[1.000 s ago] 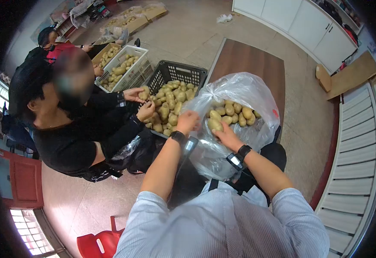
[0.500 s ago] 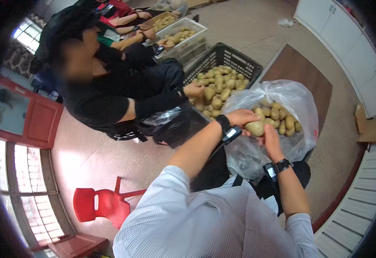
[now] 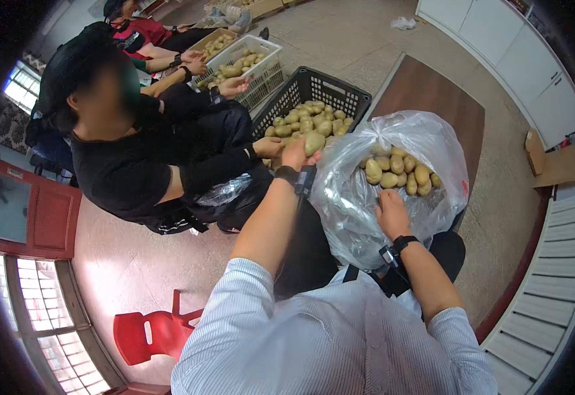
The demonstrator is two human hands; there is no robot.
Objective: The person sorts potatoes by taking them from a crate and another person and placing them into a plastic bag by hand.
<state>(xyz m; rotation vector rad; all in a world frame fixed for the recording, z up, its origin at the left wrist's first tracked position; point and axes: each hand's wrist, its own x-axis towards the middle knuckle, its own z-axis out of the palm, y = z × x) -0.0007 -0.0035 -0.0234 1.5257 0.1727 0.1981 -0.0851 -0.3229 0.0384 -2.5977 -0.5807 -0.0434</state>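
Note:
My left hand (image 3: 294, 155) is over the near edge of a black plastic crate (image 3: 350, 94), closed around a large potato (image 3: 314, 142). Many smaller potatoes (image 3: 307, 117) lie in that crate. My right hand (image 3: 393, 214) reaches into the mouth of a clear plastic bag (image 3: 340, 204), its fingers apart and pointing at the potatoes (image 3: 402, 168) inside. No potato shows in its grasp. A co-worker's hand (image 3: 269, 147) is at the crate too, just left of mine.
The co-worker (image 3: 123, 164) in black sits close on my left. Beyond are a white crate (image 3: 261, 80) of potatoes and other people. A brown board (image 3: 425, 89) lies under the bag. A red chair (image 3: 133, 336) stands behind left, white cabinets (image 3: 518, 52) at far right.
My left hand has carried the large potato left from the bag to the black crate. My right hand has let go of it and stays at the bag. The view has shifted slightly.

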